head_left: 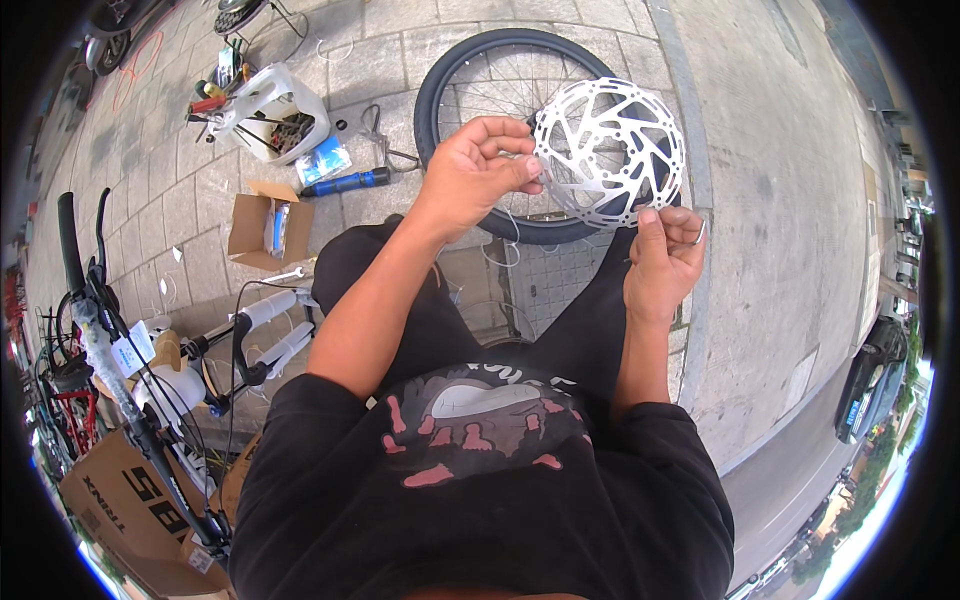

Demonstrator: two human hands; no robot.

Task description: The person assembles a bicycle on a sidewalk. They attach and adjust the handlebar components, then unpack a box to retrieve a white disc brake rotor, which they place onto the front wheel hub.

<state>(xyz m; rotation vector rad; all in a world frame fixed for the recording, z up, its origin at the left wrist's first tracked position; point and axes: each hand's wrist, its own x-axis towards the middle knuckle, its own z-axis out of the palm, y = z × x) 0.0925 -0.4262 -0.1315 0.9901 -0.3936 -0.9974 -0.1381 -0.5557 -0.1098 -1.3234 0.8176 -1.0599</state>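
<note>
A silver disc brake rotor [597, 135], round with cut-out spokes and a slotted rim, is held up before me, tilted toward me. My left hand [480, 172] is closed in a pinch at its left rim, thumb and forefinger together. At the lower right rim, my right hand [666, 252] grips the rotor between thumb and fingers. Beyond it a bicycle wheel [428, 105] with a black tyre lies on the paving, partly hidden by the rotor and my left hand.
To the left are a cut-open white plastic jug [312, 97] of tools, a blue cylinder [345, 182], an open cardboard box [250, 225] and a wrench [284, 276]. A partly wrapped bicycle frame [275, 310] with handlebar [68, 240] stands at lower left, near a large carton [120, 510].
</note>
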